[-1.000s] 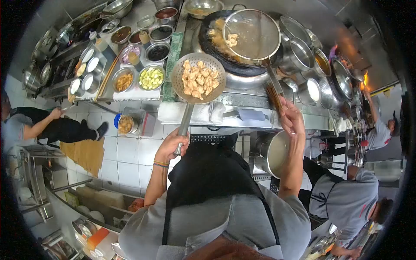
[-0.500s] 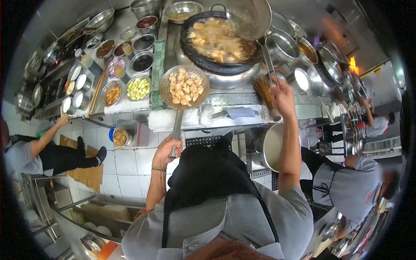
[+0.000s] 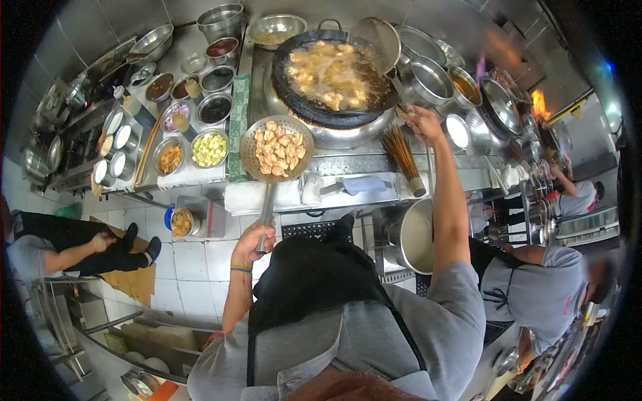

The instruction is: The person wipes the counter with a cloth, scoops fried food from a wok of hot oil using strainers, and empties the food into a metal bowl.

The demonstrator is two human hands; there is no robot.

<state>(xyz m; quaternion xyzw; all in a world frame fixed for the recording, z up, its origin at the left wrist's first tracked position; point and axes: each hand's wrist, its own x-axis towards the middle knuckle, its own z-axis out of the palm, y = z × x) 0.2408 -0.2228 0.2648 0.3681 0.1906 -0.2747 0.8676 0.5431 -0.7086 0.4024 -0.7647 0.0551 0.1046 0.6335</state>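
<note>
My left hand point(image 3: 254, 239) is wrapped round the handle of a perforated ladle point(image 3: 299, 128), whose bowl holds browned chunks of food point(image 3: 278, 150). With closed fingers, my right hand point(image 3: 422, 124) grips the handle of a wire strainer point(image 3: 378, 44), tilted over the right side of a black wok point(image 3: 302, 109). Pieces of food point(image 3: 328, 70) bubble in oil in the wok. A bamboo brush point(image 3: 402, 158) lies on the counter just left of my right forearm.
Sauce bowls point(image 3: 216, 107) and a bowl of green cubes point(image 3: 209, 149) stand left. Metal pots point(image 3: 429, 80) crowd the right, near a flame point(image 3: 540, 105). A large pot point(image 3: 414, 235) sits below. Co-workers point(image 3: 535, 287) point(image 3: 47, 257) stand on both sides.
The strainer has moved from above the wok's middle to its right side and tilted, and its food no longer shows in it. My right hand has moved away from the brush. The ladle is slightly lower-left.
</note>
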